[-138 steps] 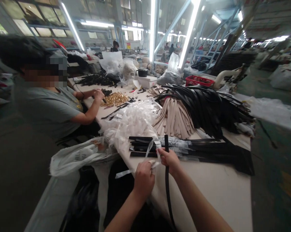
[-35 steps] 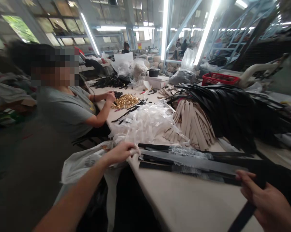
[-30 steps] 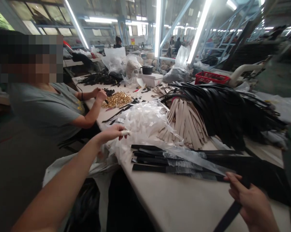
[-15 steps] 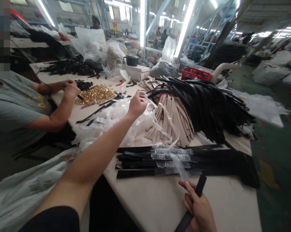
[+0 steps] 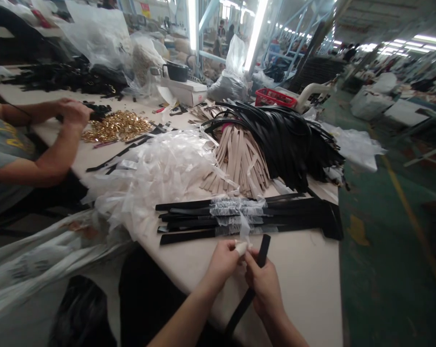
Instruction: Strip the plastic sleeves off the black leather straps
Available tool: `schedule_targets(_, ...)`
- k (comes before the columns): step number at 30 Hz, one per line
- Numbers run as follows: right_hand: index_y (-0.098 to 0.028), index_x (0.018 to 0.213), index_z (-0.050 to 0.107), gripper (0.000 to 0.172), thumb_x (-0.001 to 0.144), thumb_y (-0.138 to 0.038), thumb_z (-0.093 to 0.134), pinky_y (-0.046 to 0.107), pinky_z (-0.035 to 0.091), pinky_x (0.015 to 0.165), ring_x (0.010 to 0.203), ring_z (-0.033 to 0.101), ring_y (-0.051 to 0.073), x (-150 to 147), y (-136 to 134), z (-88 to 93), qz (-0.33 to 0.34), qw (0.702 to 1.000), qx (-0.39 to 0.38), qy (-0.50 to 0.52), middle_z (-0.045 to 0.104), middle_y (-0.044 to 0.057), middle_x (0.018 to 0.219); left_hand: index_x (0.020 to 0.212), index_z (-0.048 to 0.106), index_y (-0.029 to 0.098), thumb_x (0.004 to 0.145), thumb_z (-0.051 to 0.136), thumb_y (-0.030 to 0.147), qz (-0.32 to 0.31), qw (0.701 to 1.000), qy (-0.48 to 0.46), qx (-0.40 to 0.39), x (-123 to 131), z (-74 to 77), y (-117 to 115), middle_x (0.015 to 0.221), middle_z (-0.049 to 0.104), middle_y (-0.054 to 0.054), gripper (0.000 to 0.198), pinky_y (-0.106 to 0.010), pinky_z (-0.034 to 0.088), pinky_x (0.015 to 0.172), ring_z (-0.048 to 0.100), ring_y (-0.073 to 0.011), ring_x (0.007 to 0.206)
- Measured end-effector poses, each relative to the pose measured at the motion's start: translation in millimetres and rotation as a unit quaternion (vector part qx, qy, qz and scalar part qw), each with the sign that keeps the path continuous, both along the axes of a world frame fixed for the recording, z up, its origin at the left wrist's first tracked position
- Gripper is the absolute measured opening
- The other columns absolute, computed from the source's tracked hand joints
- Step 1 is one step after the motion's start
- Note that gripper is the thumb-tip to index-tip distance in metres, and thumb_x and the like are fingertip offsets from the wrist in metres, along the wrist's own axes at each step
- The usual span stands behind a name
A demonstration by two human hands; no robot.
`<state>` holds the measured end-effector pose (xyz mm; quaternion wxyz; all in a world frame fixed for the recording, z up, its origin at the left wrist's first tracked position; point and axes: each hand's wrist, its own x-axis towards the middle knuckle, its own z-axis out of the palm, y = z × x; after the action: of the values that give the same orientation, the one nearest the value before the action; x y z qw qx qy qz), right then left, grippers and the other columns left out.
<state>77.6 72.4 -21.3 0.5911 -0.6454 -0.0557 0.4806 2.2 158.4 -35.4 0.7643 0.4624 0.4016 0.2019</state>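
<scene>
My right hand (image 5: 265, 284) is closed around a black strap (image 5: 264, 250), whose upper end sticks up past the fingers and whose lower part runs down to the left. A clear plastic strip (image 5: 244, 226) reaches down to my fingertips. My left hand (image 5: 223, 262) meets the right one there, its fingers pinched at the strip's lower end. A white covering (image 5: 241, 248) shows on the left thumb. Just beyond both hands lie several black straps (image 5: 189, 237) side by side, their middles wrapped in crinkled clear plastic (image 5: 225, 207).
A heap of clear plastic strips (image 5: 156, 164) lies on the table (image 5: 305, 274), left of beige straps (image 5: 239, 154) and a black strap bundle (image 5: 286, 140). Gold metal pieces (image 5: 118, 125) lie near a co-worker's hands (image 5: 75, 113). Behind are a red basket (image 5: 275, 99) and a white box (image 5: 189, 91).
My left hand has come back from the plastic heap, down and right, to meet my right hand. The right hand keeps the black strap. The whole view has shifted.
</scene>
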Motion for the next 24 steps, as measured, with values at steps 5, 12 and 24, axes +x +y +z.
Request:
schedule_targets(5, -0.022, 0.111, 0.057, 0.039, 0.091, -0.055, 0.057, 0.015, 0.013, 0.039, 0.043, 0.022, 0.001, 11, -21, 15.5, 0.065, 0.995, 0.070, 0.037, 0.057, -0.004, 0.077, 0.083, 0.077, 0.012, 0.072, 0.077, 0.043, 0.116, 0.990, -0.040, -0.073, 6, 6.8, 10, 0.084, 0.074, -0.012, 0.033, -0.024, 0.044, 0.061, 0.063, -0.0177, 0.075)
schedule_targets(12, -0.016, 0.099, 0.059, 0.042, 0.097, -0.055, 0.043, 0.017, 0.017, 0.035, 0.037, 0.025, 0.003, 6, -34, 21.4, 0.165, 0.985, 0.058, 0.012, 0.058, -0.002, 0.057, 0.084, 0.076, 0.011, 0.068, 0.083, 0.046, 0.180, 0.965, -0.103, -0.162, 28, 23.4, 2, 0.094, 0.074, -0.013, 0.039, -0.025, 0.051, 0.065, 0.065, -0.0159, 0.074)
schedule_targets(24, -0.015, 0.078, 0.058, 0.048, 0.096, -0.057, 0.044, 0.018, 0.014, 0.032, 0.032, 0.019, 0.003, 12, -26, 22.4, 0.207, 0.976, 0.062, 0.029, 0.050, -0.005, 0.043, 0.087, 0.076, 0.010, 0.068, 0.082, 0.050, 0.132, 0.980, -0.058, -0.137, 21, 26.4, -18, 0.071, 0.070, -0.008, 0.045, -0.017, 0.031, 0.038, 0.061, -0.0129, 0.057)
